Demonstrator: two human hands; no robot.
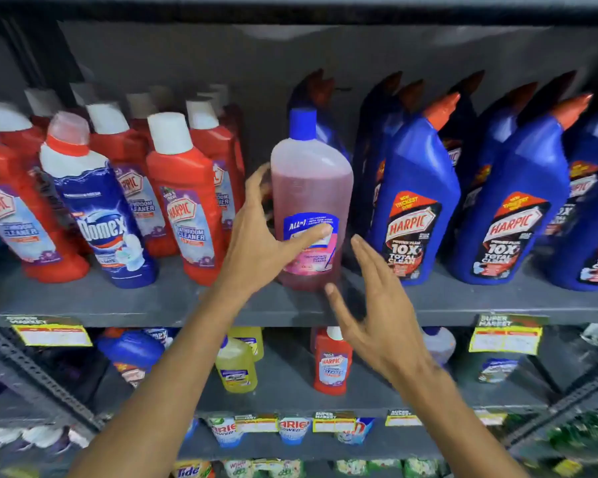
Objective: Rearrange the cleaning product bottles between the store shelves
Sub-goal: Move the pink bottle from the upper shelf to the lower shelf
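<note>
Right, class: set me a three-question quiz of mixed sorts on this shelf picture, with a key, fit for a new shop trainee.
1. True or false: the left hand grips the pink bottle.
2. Its cap is: A white, B blue, C orange.
3. Fill in: the blue-and-white bottle standing among the red bottles reads ____.
Key: 1 true; 2 B; 3 Domex.

Pink bottle [311, 201] with blue cap — between red bottles [183, 201] and blue bottles [418, 208].
</note>
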